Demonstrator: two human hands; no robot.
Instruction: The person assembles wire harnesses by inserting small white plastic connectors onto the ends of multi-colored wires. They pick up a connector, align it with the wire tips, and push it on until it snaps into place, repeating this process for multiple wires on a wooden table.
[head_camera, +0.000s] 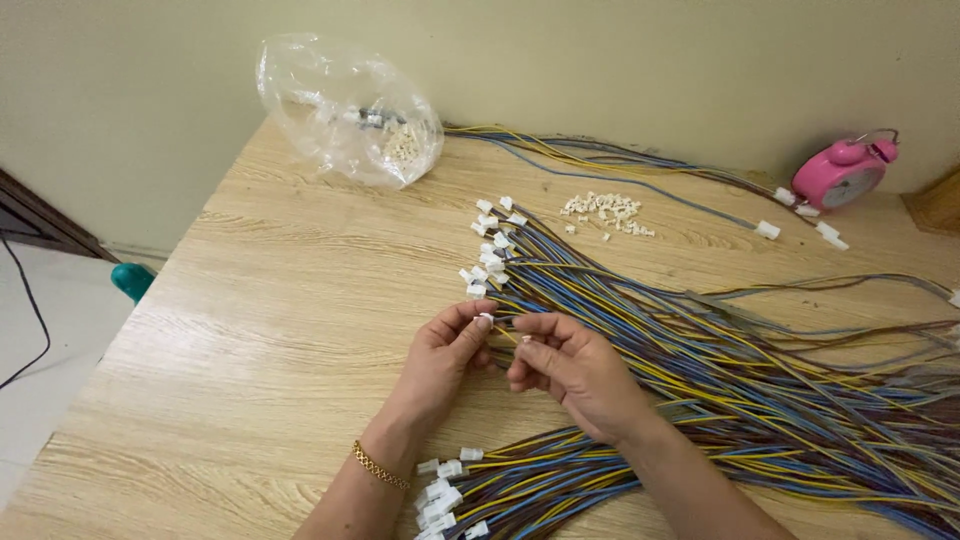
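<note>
My left hand (447, 350) pinches a small white connector (485, 318) between thumb and forefinger at mid-table. My right hand (570, 365) sits right beside it, fingers closed on the thin wires leading to that connector. A large bundle of blue, yellow and brown wires (700, 360) fans out to the right, with white connectors (490, 250) on the ends just beyond my hands. A second wire bundle with white connectors (445, 495) lies under my wrists near the front edge.
A clear plastic bag (350, 110) with small white parts lies at the back left. A loose pile of white connector pieces (605, 212) sits at the back centre. A pink alarm clock (845, 172) stands at the back right. The wooden table (250, 330) ends at left.
</note>
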